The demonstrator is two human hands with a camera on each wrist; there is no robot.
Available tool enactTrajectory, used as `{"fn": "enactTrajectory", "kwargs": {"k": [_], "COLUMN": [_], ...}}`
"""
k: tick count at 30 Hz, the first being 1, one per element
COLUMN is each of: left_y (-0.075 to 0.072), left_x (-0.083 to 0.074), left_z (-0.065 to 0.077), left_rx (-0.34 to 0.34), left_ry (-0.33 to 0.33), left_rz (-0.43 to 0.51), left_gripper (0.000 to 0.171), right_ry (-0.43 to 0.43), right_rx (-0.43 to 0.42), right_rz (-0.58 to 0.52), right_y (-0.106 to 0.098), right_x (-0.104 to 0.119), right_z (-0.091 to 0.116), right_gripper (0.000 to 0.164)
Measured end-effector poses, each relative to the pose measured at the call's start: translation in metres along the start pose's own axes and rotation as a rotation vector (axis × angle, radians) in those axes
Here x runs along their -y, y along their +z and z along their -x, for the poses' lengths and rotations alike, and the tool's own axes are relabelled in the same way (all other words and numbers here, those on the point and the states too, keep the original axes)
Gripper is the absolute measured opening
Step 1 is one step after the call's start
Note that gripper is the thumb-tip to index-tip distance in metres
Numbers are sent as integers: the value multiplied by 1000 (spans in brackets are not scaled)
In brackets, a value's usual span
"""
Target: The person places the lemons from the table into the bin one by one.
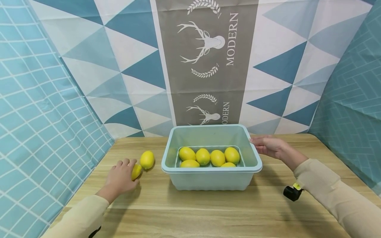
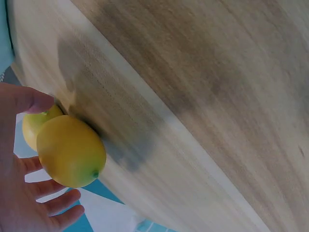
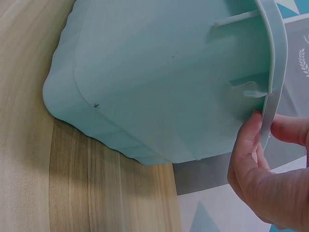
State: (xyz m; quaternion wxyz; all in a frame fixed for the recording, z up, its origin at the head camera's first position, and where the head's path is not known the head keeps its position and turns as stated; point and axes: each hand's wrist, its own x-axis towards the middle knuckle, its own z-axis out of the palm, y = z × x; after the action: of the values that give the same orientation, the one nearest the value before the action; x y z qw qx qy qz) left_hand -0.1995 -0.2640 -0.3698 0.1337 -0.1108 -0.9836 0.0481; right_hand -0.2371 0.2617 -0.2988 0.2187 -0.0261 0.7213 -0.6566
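Note:
My left hand (image 1: 121,177) is at a yellow lemon (image 1: 136,172) on the table's left side. In the left wrist view its fingers (image 2: 67,216) spread behind that lemon (image 2: 71,151), the thumb stands above it, and a firm hold does not show. A second lemon (image 1: 147,160) lies just beyond. With thumb and fingers my right hand (image 1: 271,146) pinches the right rim of a light blue plastic basin (image 1: 211,180); the right wrist view shows the thumb and fingers on either side of the rim (image 3: 276,63). Several lemons (image 1: 203,156) lie inside the basin.
The wooden table (image 1: 190,215) carries everything. Behind it hangs a patterned cloth (image 1: 143,49) with deer prints, and blue tiled-pattern cloths (image 1: 35,99) stand at both sides. A small black device (image 1: 293,193) is strapped under the right sleeve.

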Motion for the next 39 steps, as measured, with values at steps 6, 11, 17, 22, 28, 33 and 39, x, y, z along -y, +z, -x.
{"fn": "enactTrajectory", "kwargs": {"k": [6, 11, 17, 22, 28, 33, 39], "left_y": [-1, 1, 3, 4, 3, 3, 4], "left_x": [-2, -2, -1, 0, 2, 3, 4], "left_z": [-2, -4, -6, -8, -9, -8, -10], "left_rx": [25, 64, 94, 115, 126, 138, 123], "left_ry": [-7, -22, -35, -46, -49, -42, -37], "left_rz": [25, 35, 46, 73, 97, 112, 126], "left_gripper": [67, 67, 65, 66, 65, 63, 60], "right_ry": [1, 0, -3, -6, 2, -2, -11], "right_rx": [4, 6, 11, 12, -6, -1, -1], "right_rz": [4, 11, 19, 21, 0, -3, 5], "right_y": [0, 0, 0, -3, -1, -1, 0], "right_x": [0, 0, -1, -2, -1, -2, -1], "right_z": [0, -1, -2, -1, 1, 1, 1], "right_gripper": [53, 57, 63, 64, 58, 62, 63]}}
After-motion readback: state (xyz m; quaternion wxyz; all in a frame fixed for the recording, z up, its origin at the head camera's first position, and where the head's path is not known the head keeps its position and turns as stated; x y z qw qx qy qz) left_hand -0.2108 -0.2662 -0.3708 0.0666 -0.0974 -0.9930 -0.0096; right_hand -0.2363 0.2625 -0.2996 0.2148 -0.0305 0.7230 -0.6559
